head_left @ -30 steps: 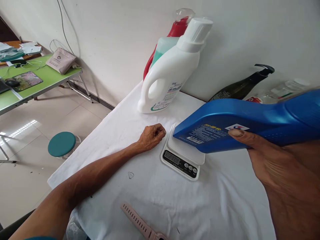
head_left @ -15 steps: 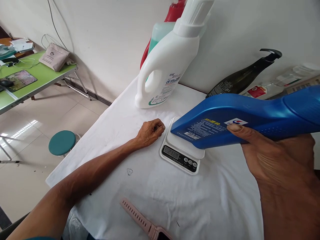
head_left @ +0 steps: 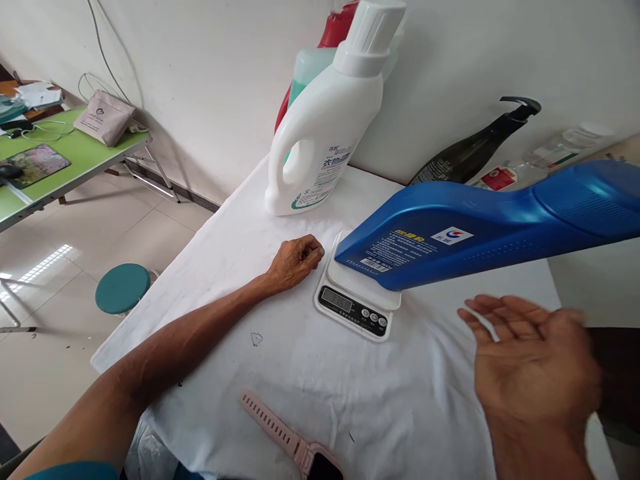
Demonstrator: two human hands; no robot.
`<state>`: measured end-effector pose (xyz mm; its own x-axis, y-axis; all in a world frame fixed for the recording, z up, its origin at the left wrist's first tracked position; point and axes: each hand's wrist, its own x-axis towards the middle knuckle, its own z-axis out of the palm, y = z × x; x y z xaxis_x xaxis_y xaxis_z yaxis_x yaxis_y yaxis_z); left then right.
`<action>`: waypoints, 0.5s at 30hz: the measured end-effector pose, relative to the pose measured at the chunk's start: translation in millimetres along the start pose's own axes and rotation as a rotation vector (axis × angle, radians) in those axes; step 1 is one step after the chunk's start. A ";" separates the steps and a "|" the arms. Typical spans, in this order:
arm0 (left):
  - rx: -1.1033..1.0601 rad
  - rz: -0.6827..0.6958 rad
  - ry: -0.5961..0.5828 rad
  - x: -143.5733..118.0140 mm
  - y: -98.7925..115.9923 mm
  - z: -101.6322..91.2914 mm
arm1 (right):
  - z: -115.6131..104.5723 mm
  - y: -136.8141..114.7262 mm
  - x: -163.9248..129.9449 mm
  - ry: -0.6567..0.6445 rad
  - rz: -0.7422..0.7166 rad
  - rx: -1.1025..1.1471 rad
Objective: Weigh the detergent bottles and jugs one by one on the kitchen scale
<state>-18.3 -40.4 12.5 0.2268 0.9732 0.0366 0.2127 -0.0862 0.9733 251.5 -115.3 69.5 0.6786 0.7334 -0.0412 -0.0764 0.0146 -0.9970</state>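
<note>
The blue bottle (head_left: 480,233) stands base-down on the white platform of the kitchen scale (head_left: 357,297), near the middle of the table's white cloth (head_left: 280,373), and to my eye it leans well off upright toward the right edge. The right hand (head_left: 533,363) hangs just below and in front of it, palm up, fingers (head_left: 487,313) spread wide, holding nothing and apart from the blue plastic. This looks like the weighing step, hand off so the display can settle; reading it calls for the bottle to stay put alone. The left hand (head_left: 295,260) rests on the cloth just beside the scale's left edge, fingers curled into a loose fist around nothing. A white detergent jug (head_left: 325,133) stands at the far edge by the wall.
</note>
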 end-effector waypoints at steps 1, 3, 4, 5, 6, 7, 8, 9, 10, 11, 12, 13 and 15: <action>0.001 0.003 0.000 0.2 -0.3 0.0 | -7.1 10.4 -5.0 0.032 0.049 -0.005; 0.003 0.008 -0.005 0.3 -0.5 0.0 | -15.6 29.2 -15.0 0.052 0.105 0.002; 0.003 0.011 -0.008 0.3 -0.3 0.0 | -17.4 37.0 -19.3 0.056 0.107 0.000; 0.003 0.012 -0.011 0.2 -0.1 -0.1 | -18.1 43.5 -22.7 0.062 0.088 -0.005; 0.002 0.014 -0.015 0.1 0.3 -0.2 | -18.1 48.9 -25.2 0.063 0.057 -0.019; 0.003 0.015 -0.015 -0.1 0.6 -0.3 | -17.8 53.1 -26.6 0.052 0.020 -0.041; 0.005 0.017 -0.015 -0.2 0.9 -0.4 | -17.6 56.4 -27.2 0.031 -0.016 -0.066; 0.009 0.018 -0.016 -0.2 1.1 -0.5 | -17.7 58.9 -27.3 0.001 -0.046 -0.092; 0.013 0.019 -0.017 -0.2 1.2 -0.5 | -18.0 60.8 -27.0 -0.027 -0.064 -0.118; 0.016 0.018 -0.017 -0.1 1.3 -0.5 | -18.6 62.2 -26.6 -0.050 -0.071 -0.143; 0.017 0.018 -0.017 0.0 1.4 -0.5 | -19.3 63.4 -26.2 -0.061 -0.076 -0.166; 0.017 0.016 -0.019 0.2 1.5 -0.4 | -20.0 64.4 -26.0 -0.065 -0.085 -0.184; 0.018 0.013 -0.022 0.5 1.7 -0.1 | -21.3 66.1 -25.8 -0.073 -0.104 -0.207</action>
<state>-17.9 -40.1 14.2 0.2508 0.9670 0.0442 0.2269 -0.1031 0.9685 244.5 -147.7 3.3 0.6197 0.7826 0.0597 0.1473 -0.0412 -0.9882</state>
